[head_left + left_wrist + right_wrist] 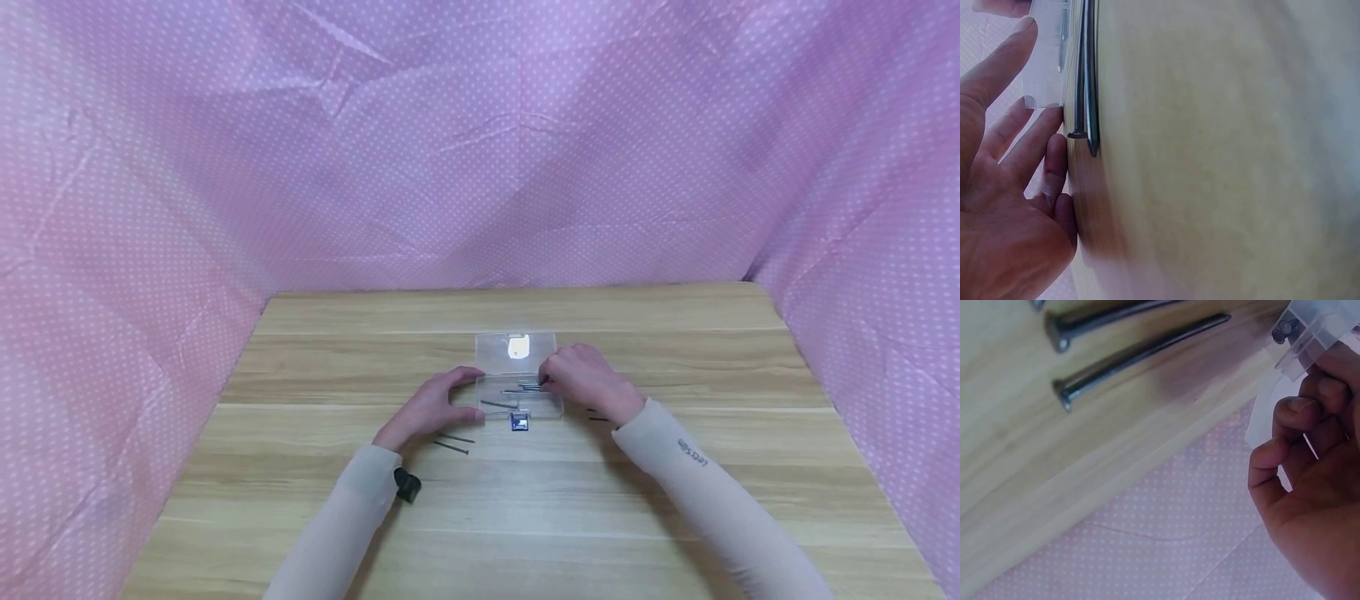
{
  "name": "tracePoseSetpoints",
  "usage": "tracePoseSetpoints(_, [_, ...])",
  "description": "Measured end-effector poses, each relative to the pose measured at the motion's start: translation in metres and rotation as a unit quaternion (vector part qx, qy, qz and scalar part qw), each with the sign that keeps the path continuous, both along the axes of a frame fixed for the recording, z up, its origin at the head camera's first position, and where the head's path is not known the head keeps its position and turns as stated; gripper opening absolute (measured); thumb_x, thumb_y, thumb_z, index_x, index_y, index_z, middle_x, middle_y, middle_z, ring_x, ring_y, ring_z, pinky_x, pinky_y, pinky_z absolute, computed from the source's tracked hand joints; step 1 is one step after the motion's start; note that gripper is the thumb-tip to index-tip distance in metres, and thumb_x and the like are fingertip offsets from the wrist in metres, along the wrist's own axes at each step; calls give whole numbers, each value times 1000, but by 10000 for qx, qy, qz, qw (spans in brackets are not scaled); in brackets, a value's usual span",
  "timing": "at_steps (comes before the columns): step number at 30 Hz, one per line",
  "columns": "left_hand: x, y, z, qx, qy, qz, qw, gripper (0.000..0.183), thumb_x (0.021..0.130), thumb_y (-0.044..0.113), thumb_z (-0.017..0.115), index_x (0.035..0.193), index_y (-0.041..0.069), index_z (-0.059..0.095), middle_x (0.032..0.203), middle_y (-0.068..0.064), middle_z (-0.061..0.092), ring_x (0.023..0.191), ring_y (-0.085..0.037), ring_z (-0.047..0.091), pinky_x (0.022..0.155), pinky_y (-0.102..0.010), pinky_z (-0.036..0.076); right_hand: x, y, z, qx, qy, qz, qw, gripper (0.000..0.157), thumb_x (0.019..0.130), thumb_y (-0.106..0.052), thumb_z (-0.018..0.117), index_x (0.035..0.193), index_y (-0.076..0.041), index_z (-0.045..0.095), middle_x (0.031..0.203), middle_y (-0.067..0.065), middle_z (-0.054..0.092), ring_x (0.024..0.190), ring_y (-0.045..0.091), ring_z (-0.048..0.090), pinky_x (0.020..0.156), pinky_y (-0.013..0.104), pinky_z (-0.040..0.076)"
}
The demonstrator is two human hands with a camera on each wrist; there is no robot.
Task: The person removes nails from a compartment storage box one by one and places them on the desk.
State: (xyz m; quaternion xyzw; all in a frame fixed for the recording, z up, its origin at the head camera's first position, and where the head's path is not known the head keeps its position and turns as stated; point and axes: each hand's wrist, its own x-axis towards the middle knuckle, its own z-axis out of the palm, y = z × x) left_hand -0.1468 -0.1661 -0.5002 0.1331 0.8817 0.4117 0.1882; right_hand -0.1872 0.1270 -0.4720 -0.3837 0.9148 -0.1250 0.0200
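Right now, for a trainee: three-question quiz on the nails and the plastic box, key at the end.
1. True or false: the lid of the plastic box is shut.
2. Which hand is at the box's left end in the head view? A) right B) left C) both
3. Fill in: in the left wrist view, ___ nails lie on the table, outside the box.

Key:
1. False; it is open.
2. B, the left hand.
3. Two.
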Motion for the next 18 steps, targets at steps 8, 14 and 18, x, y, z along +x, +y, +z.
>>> tracePoseSetpoints(8, [0,1,1,17,37,10,10000,72,84,32,87,148,24,55,153,0,54,146,-26,43,121,-53,30,-1,2,-2,-21,-16,50,10000,29,90,-6,75,65,-19,68,56,-13,41,53,6,33,54,26,33])
tracePoseSetpoints(14, [1,2,3,40,-64,71,9999,71,84,31,87,148,25,56,153,0,54,146,-27,42,121,-54,29,-1,3,-3,-122,-72,25,9999,16,91,-8,77,79,-18,79,66,-12,63,56,5,45,57,27,44])
tracePoseSetpoints(18, [1,2,3,11,-70,61,10000,71,84,32,87,148,26,56,153,0,54,146,-26,42,121,-54,29,0,2,-2,-175,-216,-51,9996,11,91,-7,77,86,-17,81,78,-8,74,61,5,55,62,31,51])
